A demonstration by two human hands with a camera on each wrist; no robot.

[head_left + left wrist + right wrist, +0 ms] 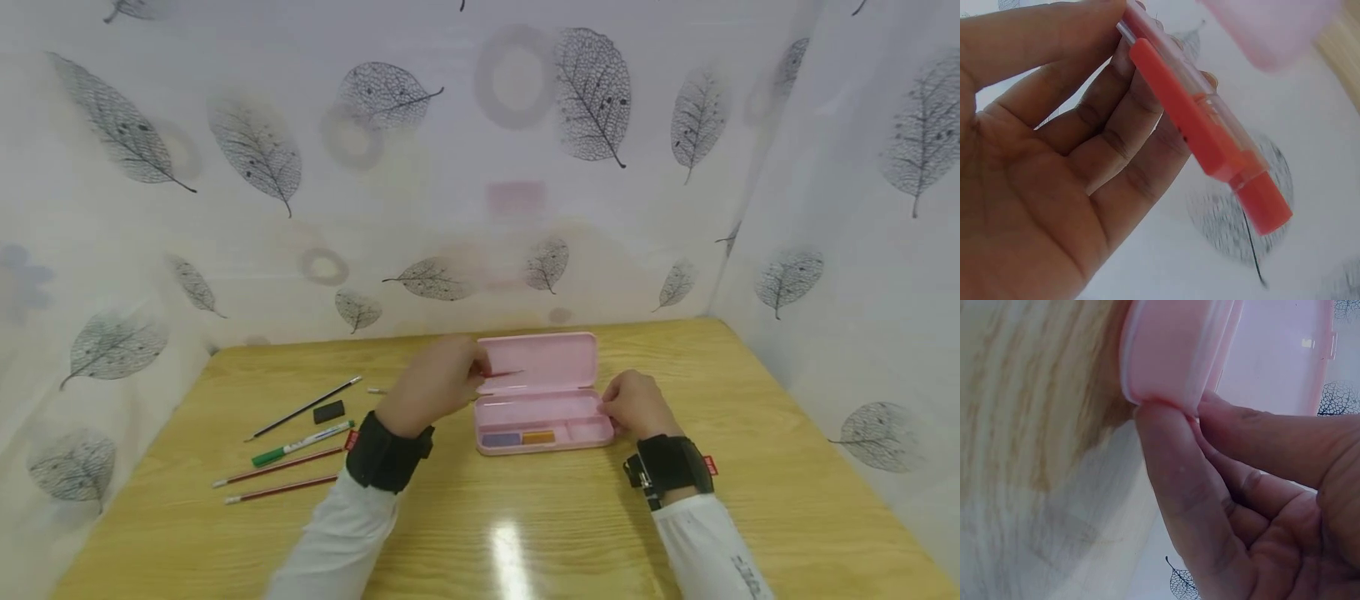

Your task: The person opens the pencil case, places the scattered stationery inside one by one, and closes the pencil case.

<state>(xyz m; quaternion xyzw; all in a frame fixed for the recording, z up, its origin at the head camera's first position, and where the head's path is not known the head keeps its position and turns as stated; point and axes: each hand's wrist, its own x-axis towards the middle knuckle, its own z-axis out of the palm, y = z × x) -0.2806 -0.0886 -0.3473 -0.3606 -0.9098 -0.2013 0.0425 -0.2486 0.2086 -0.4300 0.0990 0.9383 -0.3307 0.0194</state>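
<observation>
Left hand (437, 382) pinching red pen (1177, 112), crosswise, tip unclear

Yellow wood-grain desk (457, 508). Open pink plastic case (536, 407) near far edge. Toward left edge: slim dark pencil (303, 409), black block eraser (328, 412), green-white marker (303, 444), two red pencils (277, 467).

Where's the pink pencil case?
In the head view, the pink pencil case sits right of centre on the table, between the left hand and right hand.

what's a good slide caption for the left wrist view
Left hand holding a red-clipped pen before a leaf-printed sheet, a corner of the pink pencil case at upper right.
</observation>
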